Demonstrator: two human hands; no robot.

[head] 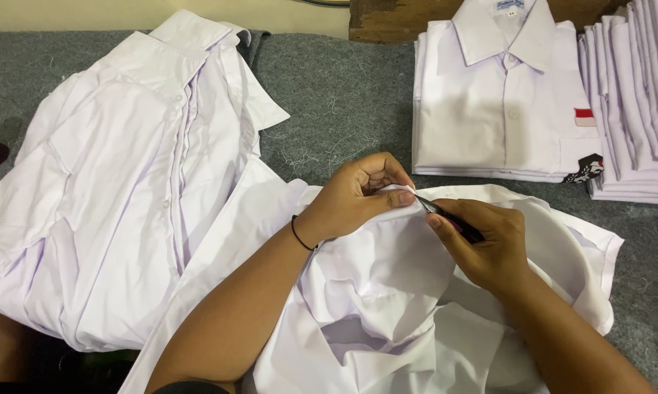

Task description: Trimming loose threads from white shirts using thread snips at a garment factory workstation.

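Looking down from the head view, I see a white shirt (387, 306) bunched on the grey felt table (343, 95) right in front of me. My left hand (358, 193) pinches a fold of its cloth, fingers pressed together on the fabric. My right hand (489, 244) is closed around a small dark tool (449, 217), whose tip meets that pinched fold. To the left lies a loose pile of white shirts (117, 190). Farther off sits a folded shirt stack (500, 102), with more folded shirts (639, 95) just beside it.
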